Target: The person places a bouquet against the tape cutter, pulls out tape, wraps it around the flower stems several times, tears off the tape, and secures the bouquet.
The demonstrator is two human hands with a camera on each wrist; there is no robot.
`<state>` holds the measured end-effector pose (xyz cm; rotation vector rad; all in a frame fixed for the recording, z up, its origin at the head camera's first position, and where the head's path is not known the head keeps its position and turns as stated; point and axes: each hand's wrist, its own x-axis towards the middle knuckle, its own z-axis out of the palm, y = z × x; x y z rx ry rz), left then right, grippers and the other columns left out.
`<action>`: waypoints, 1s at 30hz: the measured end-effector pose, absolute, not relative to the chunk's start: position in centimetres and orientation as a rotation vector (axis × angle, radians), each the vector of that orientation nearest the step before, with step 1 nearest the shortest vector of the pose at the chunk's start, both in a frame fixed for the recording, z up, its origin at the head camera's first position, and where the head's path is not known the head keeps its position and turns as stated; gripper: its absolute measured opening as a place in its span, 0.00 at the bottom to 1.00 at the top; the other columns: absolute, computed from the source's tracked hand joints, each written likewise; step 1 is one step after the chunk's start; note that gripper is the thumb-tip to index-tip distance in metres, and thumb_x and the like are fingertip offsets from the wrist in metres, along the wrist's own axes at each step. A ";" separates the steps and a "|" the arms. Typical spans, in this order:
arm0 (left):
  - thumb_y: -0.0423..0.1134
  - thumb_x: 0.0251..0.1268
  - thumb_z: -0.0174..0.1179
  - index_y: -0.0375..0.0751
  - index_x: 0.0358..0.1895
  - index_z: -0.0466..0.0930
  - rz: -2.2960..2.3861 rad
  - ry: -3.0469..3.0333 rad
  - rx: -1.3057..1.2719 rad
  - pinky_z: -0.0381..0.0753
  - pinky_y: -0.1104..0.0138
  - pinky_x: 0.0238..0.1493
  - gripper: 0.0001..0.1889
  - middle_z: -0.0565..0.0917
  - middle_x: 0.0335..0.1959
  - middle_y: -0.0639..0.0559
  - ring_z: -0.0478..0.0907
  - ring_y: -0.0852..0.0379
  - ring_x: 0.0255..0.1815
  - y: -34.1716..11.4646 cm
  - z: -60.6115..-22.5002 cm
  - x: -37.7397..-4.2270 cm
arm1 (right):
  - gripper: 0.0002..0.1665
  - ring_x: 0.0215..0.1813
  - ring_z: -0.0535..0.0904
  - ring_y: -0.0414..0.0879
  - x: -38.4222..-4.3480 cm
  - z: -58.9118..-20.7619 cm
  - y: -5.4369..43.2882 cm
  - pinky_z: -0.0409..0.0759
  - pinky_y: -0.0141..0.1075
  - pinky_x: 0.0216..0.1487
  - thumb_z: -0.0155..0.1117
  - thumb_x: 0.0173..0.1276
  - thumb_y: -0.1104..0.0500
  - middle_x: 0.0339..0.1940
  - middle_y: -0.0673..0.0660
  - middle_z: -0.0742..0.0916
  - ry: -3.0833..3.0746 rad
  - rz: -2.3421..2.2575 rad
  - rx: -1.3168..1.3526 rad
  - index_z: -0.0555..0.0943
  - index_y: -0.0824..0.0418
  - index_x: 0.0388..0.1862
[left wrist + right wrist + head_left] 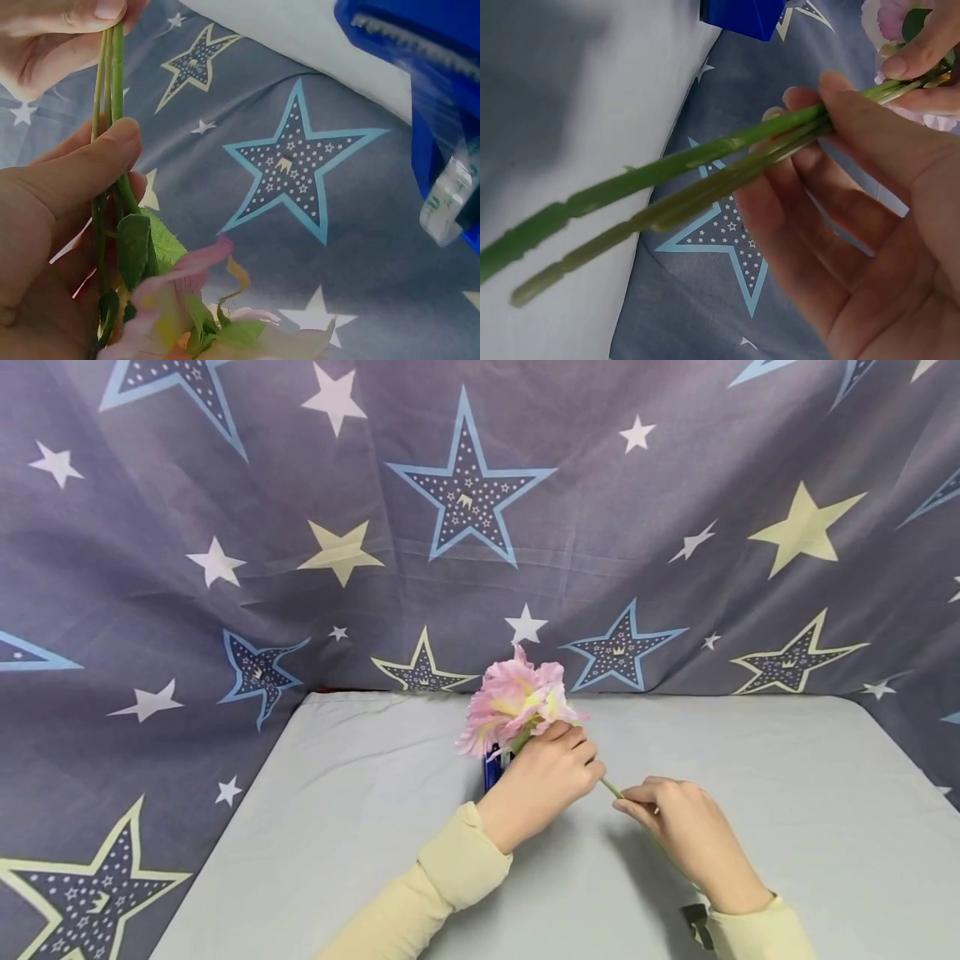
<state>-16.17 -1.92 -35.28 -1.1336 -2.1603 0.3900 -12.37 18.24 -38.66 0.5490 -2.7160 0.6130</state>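
A bunch of artificial flowers with ruffled pink petals (513, 697) and yellow centres is held up over the table, tilted, blooms to the upper left. My left hand (543, 781) grips the green stems (112, 71) just below the blooms and leaves, thumb laid across them. Farther down, my right hand (686, 827) pinches the same stems between thumb and fingertips. In the right wrist view the cut stem ends (622, 184) stick out past the right hand, one thicker and brighter green. Behind the left hand stands a blue tape dispenser (435, 112), mostly hidden in the head view.
The table has a pale grey cloth (360, 810). A dark curtain (465, 593) printed with stars hangs behind it and along the left side. On the dispenser, a toothed cutting edge (420, 46) and clear tape with green print (444, 199) show.
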 end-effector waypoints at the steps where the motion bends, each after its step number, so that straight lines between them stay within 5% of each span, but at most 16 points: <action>1: 0.40 0.63 0.62 0.58 0.34 0.84 0.385 -2.155 -1.132 0.69 0.66 0.51 0.05 0.81 0.32 0.63 0.77 0.59 0.41 -2.0 -35.3 -16.1 | 0.03 0.26 0.79 0.37 -12.4 -38.6 18.2 0.78 0.38 0.30 0.73 0.61 0.54 0.24 0.40 0.85 -2.709 0.611 0.553 0.89 0.51 0.31; 30: 0.32 0.65 0.58 0.48 0.40 0.81 0.193 -2.194 -1.096 0.72 0.63 0.41 0.06 0.79 0.32 0.56 0.75 0.54 0.34 -5.8 -36.2 -14.5 | 0.04 0.24 0.72 0.27 -12.8 -39.0 17.9 0.74 0.30 0.26 0.74 0.59 0.53 0.25 0.34 0.84 -2.598 0.631 0.636 0.90 0.47 0.33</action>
